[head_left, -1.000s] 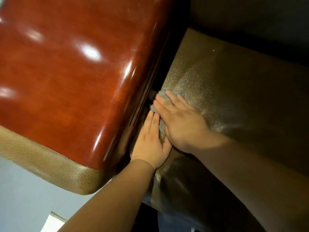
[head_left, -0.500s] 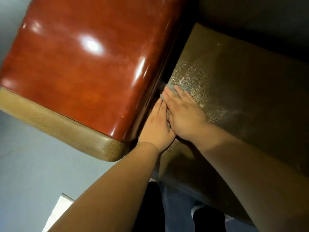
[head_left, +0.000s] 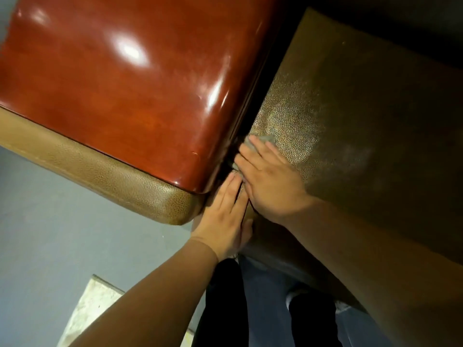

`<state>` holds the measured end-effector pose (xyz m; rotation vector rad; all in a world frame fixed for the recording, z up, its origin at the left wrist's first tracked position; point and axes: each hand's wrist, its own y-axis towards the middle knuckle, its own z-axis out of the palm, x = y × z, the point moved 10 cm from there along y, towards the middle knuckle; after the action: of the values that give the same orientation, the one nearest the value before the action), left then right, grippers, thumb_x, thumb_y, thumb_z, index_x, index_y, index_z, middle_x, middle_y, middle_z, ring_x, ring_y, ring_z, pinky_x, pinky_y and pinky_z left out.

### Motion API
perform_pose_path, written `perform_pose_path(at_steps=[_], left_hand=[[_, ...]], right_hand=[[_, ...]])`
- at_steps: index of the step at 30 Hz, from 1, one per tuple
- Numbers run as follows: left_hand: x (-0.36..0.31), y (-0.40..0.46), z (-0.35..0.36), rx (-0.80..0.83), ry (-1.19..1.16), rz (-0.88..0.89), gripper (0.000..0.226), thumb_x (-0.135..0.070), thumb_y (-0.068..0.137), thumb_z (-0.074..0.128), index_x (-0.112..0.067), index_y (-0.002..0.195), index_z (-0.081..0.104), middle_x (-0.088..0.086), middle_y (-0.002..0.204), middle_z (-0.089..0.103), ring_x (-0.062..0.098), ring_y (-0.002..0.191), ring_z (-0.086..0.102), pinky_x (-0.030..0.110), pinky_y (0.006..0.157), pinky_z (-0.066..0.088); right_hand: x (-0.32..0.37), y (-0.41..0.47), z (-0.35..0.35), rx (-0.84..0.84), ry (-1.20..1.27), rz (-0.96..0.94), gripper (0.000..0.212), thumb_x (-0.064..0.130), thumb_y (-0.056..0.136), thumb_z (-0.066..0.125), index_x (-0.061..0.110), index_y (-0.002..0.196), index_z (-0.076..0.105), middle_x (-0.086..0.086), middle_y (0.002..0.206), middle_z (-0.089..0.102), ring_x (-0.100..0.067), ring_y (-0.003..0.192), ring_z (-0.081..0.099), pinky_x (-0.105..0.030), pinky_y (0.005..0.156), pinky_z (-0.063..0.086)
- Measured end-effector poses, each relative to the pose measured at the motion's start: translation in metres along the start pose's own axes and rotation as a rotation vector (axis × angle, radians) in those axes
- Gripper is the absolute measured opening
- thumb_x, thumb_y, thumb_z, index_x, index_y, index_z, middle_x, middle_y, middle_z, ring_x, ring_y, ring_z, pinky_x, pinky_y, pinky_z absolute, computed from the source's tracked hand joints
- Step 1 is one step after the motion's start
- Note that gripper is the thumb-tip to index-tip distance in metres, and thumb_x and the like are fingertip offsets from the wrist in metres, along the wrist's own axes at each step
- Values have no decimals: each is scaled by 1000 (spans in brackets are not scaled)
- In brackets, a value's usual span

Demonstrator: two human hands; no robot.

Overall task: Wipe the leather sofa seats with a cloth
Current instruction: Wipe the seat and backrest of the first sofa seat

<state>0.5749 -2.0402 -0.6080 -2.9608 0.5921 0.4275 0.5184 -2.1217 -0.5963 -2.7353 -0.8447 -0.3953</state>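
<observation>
Both hands have slid along the seam toward the seat's front edge since a second ago, and more of the armrest's front corner and the floor has come into view. A person's right hand (head_left: 269, 181) presses a grey cloth (head_left: 263, 140) flat against the sofa seat (head_left: 350, 121), its fingers (head_left: 253, 146) straight over the cloth, which peeks out past the fingertips beside the dark gap under the glossy red-brown armrest (head_left: 125, 83). The left hand (head_left: 225, 221) lies flat just beside it, fingers extended along the gap, holding nothing. The work appears to be at the seat's edge strip, with the broad cushion to the right likely still ahead. The next stroke calls for steady downward pressure while drawing the cloth along the seam, above the grey floor (head_left: 50, 221).
</observation>
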Motion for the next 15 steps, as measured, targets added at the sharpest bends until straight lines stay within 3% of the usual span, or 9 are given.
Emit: perform_pose_path(at_steps=[2,4,6,9,12,15], left_hand=[[1,0,-1,27,-22,-25,74,-32,92,55,11,151,44,35,159,35,44,154,22,40,132,3],[3,0,2,61,-44,-57,76,-35,93,52,6,156,39,29,164,30,41,156,21,37,132,1],[6,0,3,74,-38,-74,78,-37,93,51,3,159,34,25,167,27,38,158,19,36,131,1],[4,1,5,90,-13,-64,81,-38,91,51,5,158,33,26,166,27,38,157,18,38,132,3],[3,3,7,128,5,-70,83,-37,90,53,6,159,33,27,168,24,38,159,14,38,132,1],[2,4,8,196,70,-74,84,-38,93,49,5,161,28,24,172,15,34,162,6,35,131,-4]], right_hand=[[-6,-1,-5,52,-37,-105,49,28,102,49,14,149,53,-5,158,47,-28,154,31,-48,126,24],[-41,15,-10,88,-107,-88,57,26,101,48,13,156,43,-8,164,39,-31,155,29,-50,127,23],[-100,37,-31,74,-126,108,63,22,102,47,12,162,29,-10,168,28,-35,156,22,-51,128,18],[-157,44,-52,17,-111,335,61,25,100,42,6,158,31,-14,162,32,-42,152,25,-56,125,21],[-108,23,-36,-16,-60,284,64,25,97,42,5,158,36,-15,165,34,-41,154,25,-55,126,21],[-34,-41,-8,24,-5,76,65,23,98,43,12,161,33,-7,169,27,-31,159,16,-50,129,17]])
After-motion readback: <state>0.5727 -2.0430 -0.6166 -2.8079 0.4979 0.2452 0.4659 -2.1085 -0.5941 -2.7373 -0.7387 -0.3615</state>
